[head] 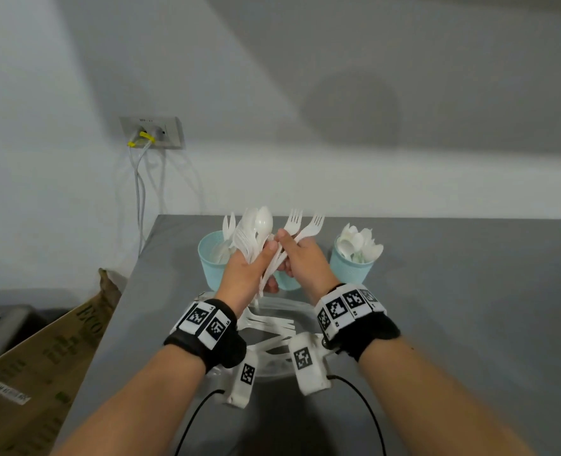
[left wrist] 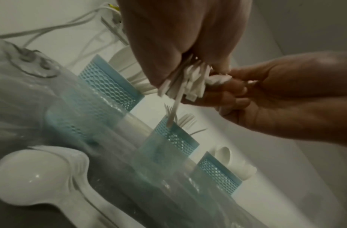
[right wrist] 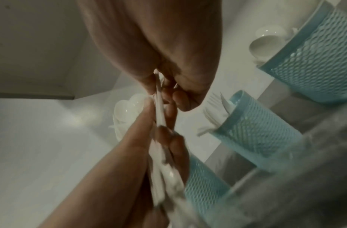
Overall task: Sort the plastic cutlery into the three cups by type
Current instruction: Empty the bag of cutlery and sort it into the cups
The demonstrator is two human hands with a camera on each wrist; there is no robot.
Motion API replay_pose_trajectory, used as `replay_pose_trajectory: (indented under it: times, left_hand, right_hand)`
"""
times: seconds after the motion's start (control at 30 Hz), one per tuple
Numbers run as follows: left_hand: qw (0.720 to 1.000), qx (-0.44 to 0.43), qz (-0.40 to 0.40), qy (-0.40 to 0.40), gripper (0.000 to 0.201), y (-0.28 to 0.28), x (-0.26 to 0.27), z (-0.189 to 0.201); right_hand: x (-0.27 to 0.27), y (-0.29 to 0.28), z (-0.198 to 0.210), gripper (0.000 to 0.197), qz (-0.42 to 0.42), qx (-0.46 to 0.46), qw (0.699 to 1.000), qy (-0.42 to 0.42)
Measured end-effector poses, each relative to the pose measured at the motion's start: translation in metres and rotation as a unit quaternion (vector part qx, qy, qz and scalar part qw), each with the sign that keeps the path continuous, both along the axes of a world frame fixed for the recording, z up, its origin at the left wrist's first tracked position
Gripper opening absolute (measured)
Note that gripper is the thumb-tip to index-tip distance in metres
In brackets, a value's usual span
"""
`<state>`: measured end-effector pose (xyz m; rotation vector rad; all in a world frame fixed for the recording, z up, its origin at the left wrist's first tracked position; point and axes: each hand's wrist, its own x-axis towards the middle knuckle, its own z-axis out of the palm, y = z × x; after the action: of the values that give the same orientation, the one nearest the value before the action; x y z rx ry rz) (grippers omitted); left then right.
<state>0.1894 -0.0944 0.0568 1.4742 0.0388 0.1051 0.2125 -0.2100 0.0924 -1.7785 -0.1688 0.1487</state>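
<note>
Grey table (head: 453,307): left edge runs down the lower-left of the frame; three blue cups (head: 350,269) stand mid-frame near the far edge, open surface to the right. Left hand (head: 244,271) is raised over the cups, fingers wrapped around a bundle of cutlery (head: 256,232). Right hand (head: 300,258) pinches two forks (head: 302,230). More cutlery lies below the wrists.

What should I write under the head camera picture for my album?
Left hand holds a cutlery bundle; right hand pulls out two forks.
</note>
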Motion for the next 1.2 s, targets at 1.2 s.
replay_pose_trajectory:
  times: [1.2]
  left_hand:
    - [0.988, 0.093, 0.117, -0.038, 0.048, -0.006, 0.022, -0.011]
  right_hand:
    - [0.010, 0.019, 0.005, 0.042, -0.026, -0.084, 0.992, -0.088]
